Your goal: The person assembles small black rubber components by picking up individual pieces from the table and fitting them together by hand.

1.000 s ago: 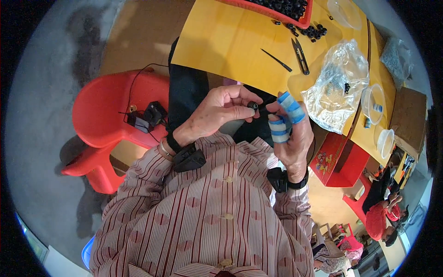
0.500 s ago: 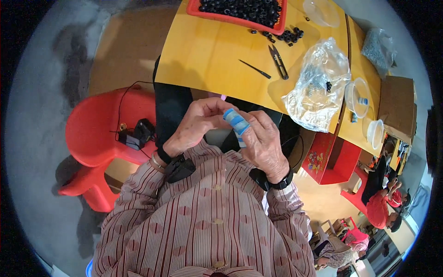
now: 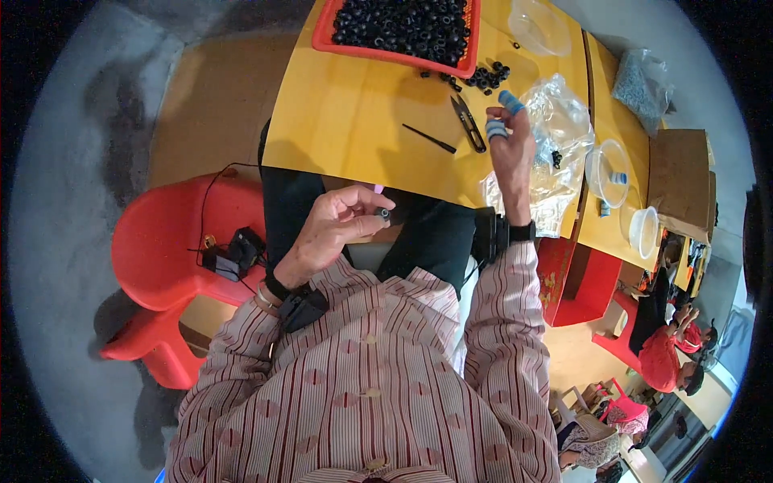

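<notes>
My left hand [image 3: 334, 225], in front of my lap at the table's near edge, pinches a small black ring-shaped part [image 3: 383, 214] between thumb and fingers. Over the yellow table [image 3: 346, 105], my right hand [image 3: 514, 157] is stretched forward with blue-and-white tape wound round two fingertips. Those fingers are apart, with nothing visible between them. Beside it lies a clear plastic bag [image 3: 560, 113], partly covered by the hand, with a few small black pieces [image 3: 556, 159] on it. Left of my right hand are black thread snips [image 3: 469, 125] and a thin black pointed tool [image 3: 429, 138].
A red basket [image 3: 386, 58] full of black rings stands at the far side, with several loose rings [image 3: 487, 77] near it. Clear plastic tubs [image 3: 644, 232], a cardboard box [image 3: 678, 181] and a bag of small parts [image 3: 642, 88] are rightward. A red chair [image 3: 173, 229] stands left.
My right hand has left my left hand and moved forward and right over the table. My left hand keeps close to my lap, and the black part now shows in it.
</notes>
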The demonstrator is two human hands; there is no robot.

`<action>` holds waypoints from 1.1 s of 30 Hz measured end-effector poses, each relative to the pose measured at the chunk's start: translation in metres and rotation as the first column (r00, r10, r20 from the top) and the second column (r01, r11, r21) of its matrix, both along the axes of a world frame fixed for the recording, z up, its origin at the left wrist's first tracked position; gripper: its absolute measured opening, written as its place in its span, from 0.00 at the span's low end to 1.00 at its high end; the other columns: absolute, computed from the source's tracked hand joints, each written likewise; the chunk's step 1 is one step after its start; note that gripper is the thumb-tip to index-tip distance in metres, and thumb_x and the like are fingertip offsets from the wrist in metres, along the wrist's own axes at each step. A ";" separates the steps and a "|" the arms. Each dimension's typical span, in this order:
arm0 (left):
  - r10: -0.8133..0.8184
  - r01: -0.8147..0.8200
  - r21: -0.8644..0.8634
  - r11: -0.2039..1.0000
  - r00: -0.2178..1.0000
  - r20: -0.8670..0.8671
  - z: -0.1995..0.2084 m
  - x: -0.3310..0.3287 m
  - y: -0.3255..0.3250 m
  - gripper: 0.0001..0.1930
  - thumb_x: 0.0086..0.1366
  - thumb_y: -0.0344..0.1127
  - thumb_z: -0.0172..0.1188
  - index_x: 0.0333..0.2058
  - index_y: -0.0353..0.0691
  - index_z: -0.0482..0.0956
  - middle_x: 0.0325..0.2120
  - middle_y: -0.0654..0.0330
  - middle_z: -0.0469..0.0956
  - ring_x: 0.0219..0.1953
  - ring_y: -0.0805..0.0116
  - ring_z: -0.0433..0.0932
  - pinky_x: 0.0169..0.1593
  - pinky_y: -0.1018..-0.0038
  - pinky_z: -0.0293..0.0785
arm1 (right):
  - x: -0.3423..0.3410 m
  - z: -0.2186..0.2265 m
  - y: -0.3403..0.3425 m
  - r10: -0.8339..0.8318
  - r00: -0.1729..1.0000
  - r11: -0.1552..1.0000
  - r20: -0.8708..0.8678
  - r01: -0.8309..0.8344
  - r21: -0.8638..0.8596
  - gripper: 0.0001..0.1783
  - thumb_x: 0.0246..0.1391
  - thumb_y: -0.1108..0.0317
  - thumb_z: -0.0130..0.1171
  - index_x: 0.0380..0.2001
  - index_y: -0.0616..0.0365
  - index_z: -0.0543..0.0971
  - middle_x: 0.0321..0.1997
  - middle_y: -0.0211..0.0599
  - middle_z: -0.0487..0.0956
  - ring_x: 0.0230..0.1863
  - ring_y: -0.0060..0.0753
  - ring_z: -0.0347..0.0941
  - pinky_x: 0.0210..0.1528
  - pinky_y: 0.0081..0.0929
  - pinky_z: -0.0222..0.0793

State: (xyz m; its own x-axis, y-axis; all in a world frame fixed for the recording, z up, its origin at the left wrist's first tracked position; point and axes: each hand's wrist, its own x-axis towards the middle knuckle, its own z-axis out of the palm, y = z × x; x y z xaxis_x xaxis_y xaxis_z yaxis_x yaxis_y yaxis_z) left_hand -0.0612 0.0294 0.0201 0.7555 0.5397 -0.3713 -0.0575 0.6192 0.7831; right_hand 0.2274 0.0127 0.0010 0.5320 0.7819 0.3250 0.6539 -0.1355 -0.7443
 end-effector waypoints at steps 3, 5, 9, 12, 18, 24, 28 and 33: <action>0.021 -0.021 0.002 1.000 1.000 -0.014 0.001 -0.001 0.000 0.11 0.56 0.23 0.59 0.39 0.33 0.76 0.39 0.65 0.69 0.35 0.81 0.70 0.35 0.84 0.69 | 0.014 -0.015 0.016 0.010 0.998 1.000 0.058 -0.009 -0.023 0.21 0.46 0.78 0.50 0.47 0.57 0.70 0.33 0.39 0.79 0.31 0.38 0.75 0.34 0.31 0.71; 0.043 -0.043 0.020 0.999 0.999 -0.017 0.003 -0.001 0.000 0.11 0.56 0.22 0.59 0.39 0.33 0.76 0.39 0.64 0.69 0.35 0.80 0.70 0.34 0.83 0.70 | 0.014 -0.019 0.027 0.042 0.988 0.997 0.147 -0.032 -0.073 0.21 0.44 0.76 0.52 0.46 0.57 0.70 0.34 0.38 0.78 0.33 0.43 0.74 0.36 0.37 0.70; 0.050 -0.050 -0.005 0.999 0.999 0.006 0.002 -0.001 0.001 0.12 0.55 0.21 0.59 0.39 0.33 0.76 0.42 0.63 0.67 0.36 0.80 0.70 0.33 0.84 0.70 | 0.005 -0.022 0.049 0.058 0.989 0.989 0.135 -0.038 -0.145 0.22 0.43 0.76 0.54 0.46 0.58 0.70 0.36 0.41 0.76 0.39 0.44 0.71 0.40 0.38 0.67; 0.063 -0.063 0.006 0.998 0.998 0.027 0.002 -0.003 0.001 0.12 0.55 0.21 0.59 0.39 0.34 0.76 0.43 0.63 0.67 0.36 0.80 0.70 0.33 0.84 0.70 | -0.001 -0.028 0.060 0.069 0.987 0.993 0.147 -0.054 -0.100 0.22 0.43 0.76 0.54 0.45 0.59 0.70 0.36 0.43 0.75 0.39 0.47 0.70 0.40 0.39 0.67; 0.075 -0.075 0.044 0.996 0.997 0.005 0.005 0.001 0.002 0.11 0.55 0.21 0.58 0.39 0.34 0.76 0.36 0.65 0.70 0.32 0.81 0.71 0.31 0.85 0.69 | -0.001 -0.038 0.065 0.022 0.956 0.985 0.293 0.030 -0.171 0.20 0.43 0.74 0.55 0.44 0.59 0.71 0.36 0.46 0.75 0.38 0.50 0.70 0.40 0.40 0.67; 0.129 -0.129 0.077 0.989 0.992 -0.002 0.015 0.005 0.004 0.11 0.57 0.26 0.59 0.40 0.36 0.75 0.29 0.64 0.75 0.30 0.81 0.72 0.29 0.85 0.68 | -0.012 -0.014 0.043 -0.040 0.997 0.999 0.065 0.041 -0.012 0.20 0.47 0.75 0.53 0.47 0.59 0.70 0.36 0.46 0.76 0.36 0.43 0.74 0.37 0.34 0.70; 0.184 -0.187 0.071 0.980 0.982 0.036 0.017 0.009 0.009 0.12 0.58 0.27 0.57 0.41 0.35 0.72 0.31 0.59 0.77 0.32 0.79 0.74 0.31 0.84 0.70 | -0.045 0.023 -0.001 0.101 0.980 0.990 -0.172 -0.081 0.117 0.25 0.47 0.82 0.53 0.51 0.59 0.67 0.34 0.38 0.76 0.36 0.30 0.73 0.40 0.25 0.70; 0.270 -0.286 0.118 0.951 0.953 0.134 0.023 0.017 0.006 0.11 0.58 0.24 0.56 0.42 0.33 0.72 0.31 0.59 0.77 0.35 0.75 0.75 0.39 0.83 0.69 | -0.111 0.060 -0.048 0.343 0.924 0.937 -0.170 -0.348 0.002 0.31 0.42 0.88 0.54 0.53 0.58 0.66 0.35 0.40 0.75 0.36 0.35 0.74 0.39 0.25 0.71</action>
State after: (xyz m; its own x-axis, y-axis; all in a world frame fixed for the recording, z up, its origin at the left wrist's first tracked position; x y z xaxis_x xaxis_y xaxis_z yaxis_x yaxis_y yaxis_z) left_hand -0.0438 0.0356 0.0434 0.6015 0.7735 -0.1999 -0.3070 0.4548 0.8360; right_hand 0.1160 -0.0349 0.0609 0.2712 0.9343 0.2312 0.5319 0.0547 -0.8451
